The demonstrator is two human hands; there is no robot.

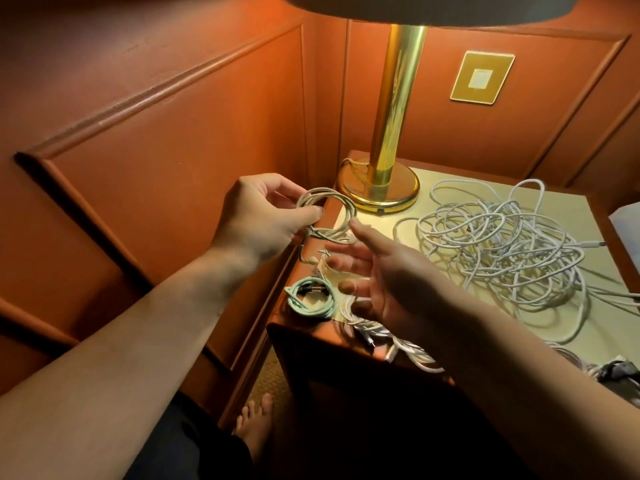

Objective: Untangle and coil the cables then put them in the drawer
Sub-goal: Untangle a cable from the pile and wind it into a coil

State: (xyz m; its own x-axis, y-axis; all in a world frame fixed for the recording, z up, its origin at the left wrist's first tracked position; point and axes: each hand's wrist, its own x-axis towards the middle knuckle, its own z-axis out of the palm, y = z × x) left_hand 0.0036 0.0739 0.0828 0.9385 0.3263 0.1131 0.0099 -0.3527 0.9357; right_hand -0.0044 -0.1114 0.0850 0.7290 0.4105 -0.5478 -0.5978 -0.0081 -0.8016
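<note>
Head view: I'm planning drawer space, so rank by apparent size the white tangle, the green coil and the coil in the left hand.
1. White tangle, by far the largest.
2. and 3. Green coil and the coil in the left hand look alike; unranked.

Hotel-type bedroom: nightstand [450, 209] w/ brass lamp [394, 109], paneled walls [173, 140].

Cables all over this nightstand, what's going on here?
A person is sorting cables on a nightstand under a brass lamp. The left hand pinches a coiled pale cable over the table's left edge, while the right hand hovers open beside it. A mint green cable already lies coiled near the front corner. A big white tangle is not yet sorted. No drawer is visible.
</note>
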